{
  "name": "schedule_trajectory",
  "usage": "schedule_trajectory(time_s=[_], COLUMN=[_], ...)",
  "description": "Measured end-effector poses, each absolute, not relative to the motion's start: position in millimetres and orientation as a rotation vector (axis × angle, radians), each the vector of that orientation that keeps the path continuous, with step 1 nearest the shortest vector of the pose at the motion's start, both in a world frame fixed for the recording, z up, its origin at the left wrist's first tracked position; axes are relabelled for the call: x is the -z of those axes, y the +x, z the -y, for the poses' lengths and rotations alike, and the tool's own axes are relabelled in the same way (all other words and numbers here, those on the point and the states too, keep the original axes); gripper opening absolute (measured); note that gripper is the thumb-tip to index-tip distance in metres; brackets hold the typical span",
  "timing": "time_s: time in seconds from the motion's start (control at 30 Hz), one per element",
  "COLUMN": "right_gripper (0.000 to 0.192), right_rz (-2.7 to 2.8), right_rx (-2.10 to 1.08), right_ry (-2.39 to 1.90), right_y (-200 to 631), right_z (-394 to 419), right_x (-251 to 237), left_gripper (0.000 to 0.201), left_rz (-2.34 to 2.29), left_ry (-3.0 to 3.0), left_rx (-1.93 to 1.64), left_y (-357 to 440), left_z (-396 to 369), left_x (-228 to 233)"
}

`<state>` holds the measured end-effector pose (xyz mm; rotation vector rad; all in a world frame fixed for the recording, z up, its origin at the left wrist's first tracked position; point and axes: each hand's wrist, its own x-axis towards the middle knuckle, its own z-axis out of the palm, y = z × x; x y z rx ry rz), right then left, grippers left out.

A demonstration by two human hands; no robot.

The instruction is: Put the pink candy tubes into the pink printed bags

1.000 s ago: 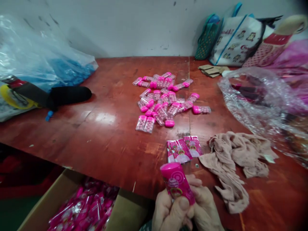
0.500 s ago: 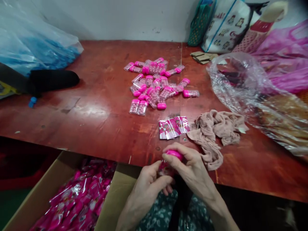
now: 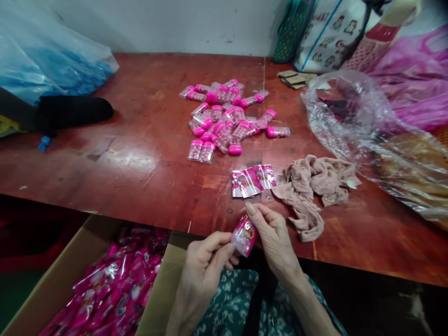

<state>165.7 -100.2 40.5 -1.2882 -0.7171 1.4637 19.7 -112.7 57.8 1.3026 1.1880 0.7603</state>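
Between my hands, just off the table's front edge, is a small candy box in a printed pink plastic sleeve (image 3: 244,236). My left hand (image 3: 205,263) is closed, its thumb and fingertips pinching the lower left corner. On the upper right side, my right hand (image 3: 276,242) grips it with the thumb up along the edge and fingers partly hidden behind. Flat pink printed sleeves (image 3: 252,181) lie on the table just beyond my hands. Farther back is a loose pile of clear candy boxes (image 3: 224,133) with pink caps and pink balls inside.
A cardboard box (image 3: 164,280) full of pink wrapped packs (image 3: 112,284) stands below the table edge at left. A crumpled beige cloth (image 3: 311,186) lies right of the sleeves. Clear plastic bag (image 3: 343,116), patterned bag (image 3: 332,37) and blue-filled bag (image 3: 63,65) flank the wooden table (image 3: 147,112).
The pink cap that showed between my right fingers is now covered by the sleeve. My right hand has shifted to the side of the candy box, and its printed face shows.
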Motion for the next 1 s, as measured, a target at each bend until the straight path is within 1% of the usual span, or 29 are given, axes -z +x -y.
schedule_trajectory(time_s=[0.13, 0.27, 0.33, 0.43, 0.47, 0.53, 0.63, 0.77, 0.87, 1.0], right_gripper=[0.029, 0.027, 0.026, 0.027, 0.026, 0.024, 0.021, 0.019, 0.018, 0.021], right_rz=[0.712, 0.723, 0.742, 0.750, 0.756, 0.828, 1.078, 1.233, 1.272, 1.143], right_rx=[-1.440, -1.396, -1.320, -1.114, -1.059, -1.014, -0.953, -0.850, -0.866, -0.875], right_ry=[-1.316, -1.341, -1.368, -1.434, -1.454, -1.477, -1.466, -1.449, -1.405, -1.452], right_y=[165, 164, 163, 163, 162, 158, 150, 143, 142, 146], right_z=[99, 100, 101, 103, 103, 104, 106, 109, 111, 111], right_x=[-37, -36, -38, -43, -44, -46, -46, -46, -46, -44], left_gripper=[0.020, 0.025, 0.024, 0.017, 0.015, 0.019, 0.023, 0.015, 0.012, 0.006], left_rz=[-1.258, -1.363, -1.452, -1.598, -1.592, -1.485, -1.339, -1.194, -1.168, -1.217], left_ry=[1.533, 1.518, 1.414, 1.104, 0.992, 0.843, 0.785, 0.595, 0.480, 0.428], left_rx=[-0.657, -0.614, -0.664, -0.901, -1.004, -1.144, -1.071, -0.935, -0.944, -1.090], left_y=[18, 20, 20, 17, 16, 17, 23, 29, 27, 21], left_z=[112, 111, 111, 114, 115, 117, 121, 122, 123, 127], left_x=[-61, -57, -51, -41, -39, -37, -39, -45, -44, -36])
